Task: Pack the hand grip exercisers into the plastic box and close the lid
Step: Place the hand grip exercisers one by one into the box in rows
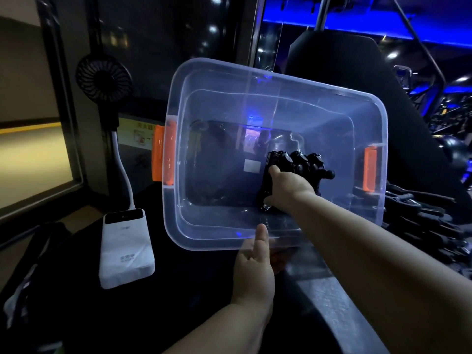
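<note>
The room is kept dim. A blue strip light (332,23) is run along the ceiling at upper right, and gym equipment (449,103) below it is tinted blue. A dark glass panel (166,29) is dotted with reflected lamps. At left, a framed pane (28,154) is lit warm yellow. A black table (191,290) is spread below, with a small black fan (103,77) raised over its left edge.

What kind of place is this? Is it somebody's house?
Probably a gym, not a house. Blue-lit machines stand at the back right, what looks like a big black ball sits near them, and a heap of black hand grips lies beside the box.
</note>
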Demonstrator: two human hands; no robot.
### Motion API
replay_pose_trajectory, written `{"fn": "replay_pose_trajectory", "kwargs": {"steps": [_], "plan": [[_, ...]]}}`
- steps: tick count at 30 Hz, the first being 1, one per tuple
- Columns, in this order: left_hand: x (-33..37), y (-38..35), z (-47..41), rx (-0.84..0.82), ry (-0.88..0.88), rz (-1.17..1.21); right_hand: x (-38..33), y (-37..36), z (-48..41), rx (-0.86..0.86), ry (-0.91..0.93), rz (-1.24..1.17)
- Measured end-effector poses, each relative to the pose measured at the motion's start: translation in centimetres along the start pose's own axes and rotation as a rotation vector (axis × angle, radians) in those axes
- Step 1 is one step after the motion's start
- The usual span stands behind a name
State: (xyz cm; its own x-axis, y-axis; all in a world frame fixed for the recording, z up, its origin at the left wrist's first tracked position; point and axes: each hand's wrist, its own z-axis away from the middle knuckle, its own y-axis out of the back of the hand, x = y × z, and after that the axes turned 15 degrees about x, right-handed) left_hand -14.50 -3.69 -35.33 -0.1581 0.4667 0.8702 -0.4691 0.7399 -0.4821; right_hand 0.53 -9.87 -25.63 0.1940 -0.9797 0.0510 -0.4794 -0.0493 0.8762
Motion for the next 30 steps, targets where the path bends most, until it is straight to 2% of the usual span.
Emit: {"fn": "replay_pose_trajectory", "kwargs": {"steps": [4,11,15,17,21,30], "plan": [[0.2,-0.1,0.1,-0.004,-0.015,0.015,0.0,0.0,-0.3,0.066,0.058,0.080],[0.1,-0.1,0.1,-0.015,0.018,0.042,0.2,0.0,0.1,0.291,0.211,0.324],[0.2,-0.1,0.2,-0.008,0.017,0.046,0.3,-0.2,0.2,0.359,0.413,0.418],[0.2,-0.1,0.2,-0.013,0.011,0.037,0.4,-0.6,0.0,0.305,0.492,0.452],[0.3,0.0,0.2,-0.022,0.012,0.031,0.7,-1.5,-0.4,0.159,0.487,0.468],[0.3,0.2,0.2,-0.033,0.005,0.005,0.3,-1.3,-1.3,0.088,0.509,0.515]]}}
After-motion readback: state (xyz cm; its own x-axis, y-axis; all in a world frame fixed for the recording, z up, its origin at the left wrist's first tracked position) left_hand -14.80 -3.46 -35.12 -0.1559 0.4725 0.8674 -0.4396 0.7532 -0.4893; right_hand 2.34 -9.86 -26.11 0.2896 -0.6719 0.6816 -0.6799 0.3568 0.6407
